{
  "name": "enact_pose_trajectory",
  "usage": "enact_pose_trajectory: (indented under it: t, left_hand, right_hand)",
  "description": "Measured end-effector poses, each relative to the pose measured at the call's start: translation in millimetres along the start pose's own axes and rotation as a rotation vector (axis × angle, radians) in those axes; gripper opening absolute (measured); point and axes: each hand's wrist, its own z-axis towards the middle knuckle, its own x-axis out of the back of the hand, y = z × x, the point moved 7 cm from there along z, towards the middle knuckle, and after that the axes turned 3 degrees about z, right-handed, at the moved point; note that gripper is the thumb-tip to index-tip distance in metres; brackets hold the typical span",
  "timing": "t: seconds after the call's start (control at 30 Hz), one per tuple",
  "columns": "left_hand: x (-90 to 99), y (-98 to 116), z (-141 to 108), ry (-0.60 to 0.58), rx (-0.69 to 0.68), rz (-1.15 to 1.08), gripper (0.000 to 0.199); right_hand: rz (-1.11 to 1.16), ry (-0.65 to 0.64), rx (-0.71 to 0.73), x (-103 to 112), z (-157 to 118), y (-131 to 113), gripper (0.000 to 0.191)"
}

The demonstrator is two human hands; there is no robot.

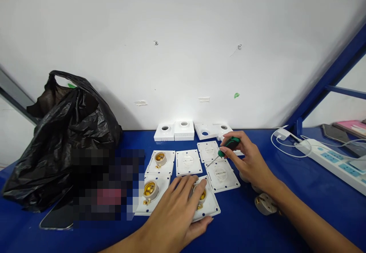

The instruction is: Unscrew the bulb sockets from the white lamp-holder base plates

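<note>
My left hand (pixel 183 203) grips a white square plate (pixel 213 203) that carries a round lamp socket (pixel 202 192) with a brass-coloured inside; its fingers lie over the socket and the thumb is at the near edge. In my right hand (pixel 243 155) is a screwdriver with a green and black handle (pixel 232 143), its shaft slanting down left over the plates. Two plates with sockets (pixel 160 157) (pixel 150 190) lie to the left. Plates without sockets (pixel 188 162) (pixel 208 151) (pixel 222 174) lie behind and to the right. A loose socket (pixel 265 204) sits below my right forearm.
White box-shaped covers (pixel 164 132) (pixel 184 131) (pixel 206 130) stand along the wall. A black plastic bag (pixel 71 131) is at the left, with a phone (pixel 57 216) before it. A power strip (pixel 334 157) with a charger and cable lies at the right.
</note>
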Motion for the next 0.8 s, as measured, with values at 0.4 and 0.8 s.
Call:
enact_pose_trajectory:
  t: [0.4, 0.8]
  left_hand:
    - [1.7, -1, 5, -0.033, 0.044, -0.064, 0.078]
    - [2.6, -2, 6, -0.05, 0.047, -0.091, 0.073]
  right_hand:
    - [-0.138, 0.023, 0.064, 5, 2, -6, 0.015]
    - [-0.189, 0.004, 0.057, 10, 4, -14, 0.014]
